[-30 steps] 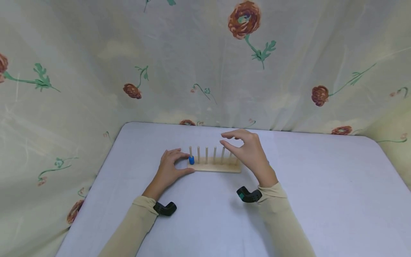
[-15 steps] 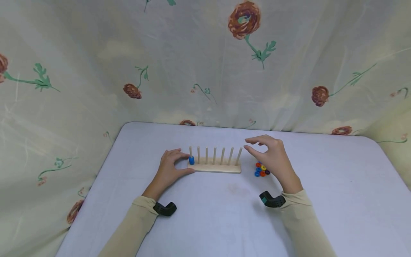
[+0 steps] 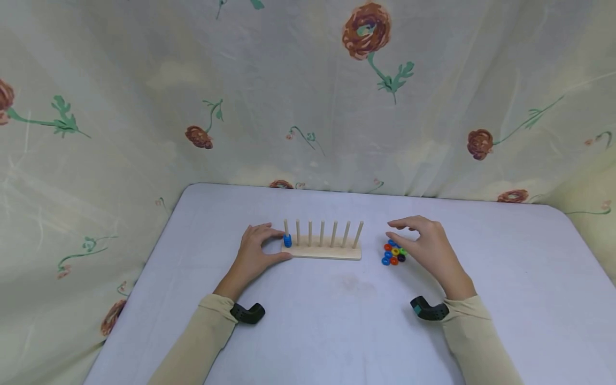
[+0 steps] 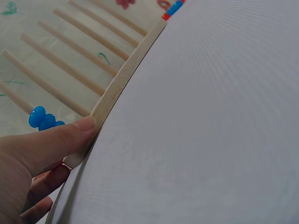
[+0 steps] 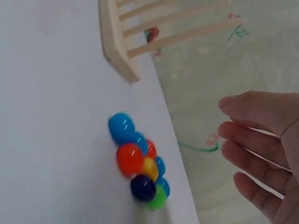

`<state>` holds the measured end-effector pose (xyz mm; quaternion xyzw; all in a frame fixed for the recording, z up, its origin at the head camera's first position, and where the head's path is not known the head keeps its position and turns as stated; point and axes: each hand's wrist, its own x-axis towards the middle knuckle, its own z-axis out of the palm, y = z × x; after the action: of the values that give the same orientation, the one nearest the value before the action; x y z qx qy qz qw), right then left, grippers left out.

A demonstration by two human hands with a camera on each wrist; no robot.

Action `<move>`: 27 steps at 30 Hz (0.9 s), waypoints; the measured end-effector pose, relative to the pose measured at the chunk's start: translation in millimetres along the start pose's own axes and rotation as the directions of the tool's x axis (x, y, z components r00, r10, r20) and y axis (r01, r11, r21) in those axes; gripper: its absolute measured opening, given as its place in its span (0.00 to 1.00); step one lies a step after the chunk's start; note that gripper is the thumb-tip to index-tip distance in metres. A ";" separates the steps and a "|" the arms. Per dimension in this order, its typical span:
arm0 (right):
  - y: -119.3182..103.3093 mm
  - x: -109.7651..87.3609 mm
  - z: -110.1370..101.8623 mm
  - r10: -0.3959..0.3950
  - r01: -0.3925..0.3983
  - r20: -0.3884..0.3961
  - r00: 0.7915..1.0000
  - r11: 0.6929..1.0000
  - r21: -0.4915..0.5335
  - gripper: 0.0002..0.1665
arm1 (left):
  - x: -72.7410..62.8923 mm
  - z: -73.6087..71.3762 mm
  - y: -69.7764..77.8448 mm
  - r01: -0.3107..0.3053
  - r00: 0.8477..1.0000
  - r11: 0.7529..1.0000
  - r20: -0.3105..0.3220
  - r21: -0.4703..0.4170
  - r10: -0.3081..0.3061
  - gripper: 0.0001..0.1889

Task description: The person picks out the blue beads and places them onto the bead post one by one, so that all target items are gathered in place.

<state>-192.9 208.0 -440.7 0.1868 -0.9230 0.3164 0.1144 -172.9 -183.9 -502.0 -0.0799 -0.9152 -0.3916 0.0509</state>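
Observation:
A wooden peg board (image 3: pixel 324 253) with a row of several upright pegs stands on the table. Blue beads (image 3: pixel 287 241) are stacked low on its leftmost peg. My left hand (image 3: pixel 251 250) grips the board's left end; in the left wrist view the thumb (image 4: pixel 77 130) presses the front edge, with other fingers around the end. A cluster of loose beads (image 5: pixel 131 159) in blue, red, yellow, green and dark colours lies right of the board. Above and just right of that cluster, my right hand (image 3: pixel 428 250) is held with thumb and fingers apart, holding nothing.
A white cloth covers the table (image 3: pixel 308 331). Behind it hangs a pale curtain (image 3: pixel 289 96) with printed flowers. Each wrist carries a dark camera, such as the left wrist camera (image 3: pixel 247 314).
My right hand has moved right from over the pegs to beside the loose beads, uncovering the right-hand pegs and the cluster. The left hand and board have stayed put.

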 end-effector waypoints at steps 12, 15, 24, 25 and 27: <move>18.7 -11.2 -3.0 0.184 -0.167 0.174 0.967 0.980 -0.110 0.16 | -0.2 0.7 -0.8 -0.004 1.000 1.000 -0.004 -0.004 0.004 0.29; 22.5 -11.5 -0.5 0.219 -0.192 0.196 0.956 0.971 -0.145 0.16 | 0.0 0.6 0.0 -0.008 1.000 1.000 -0.004 -0.004 0.008 0.29; 26.3 -10.7 3.5 0.254 -0.219 0.207 0.945 0.959 -0.179 0.16 | -0.5 -0.5 1.7 -0.002 1.000 1.000 -0.003 -0.004 0.002 0.29; 26.2 -10.8 3.9 0.260 -0.224 0.206 0.943 0.958 -0.180 0.17 | -0.5 -0.5 1.9 -0.003 1.000 1.000 -0.003 -0.003 0.003 0.29; 25.9 -11.0 4.7 0.267 -0.231 0.205 0.942 0.955 -0.185 0.17 | -0.4 -0.6 1.9 0.000 1.000 1.000 -0.002 -0.002 0.000 0.29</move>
<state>-194.2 226.9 -461.9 0.0937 -0.9683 0.2308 -0.0188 -172.2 -183.1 -500.4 -0.0798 -0.9147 -0.3928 0.0516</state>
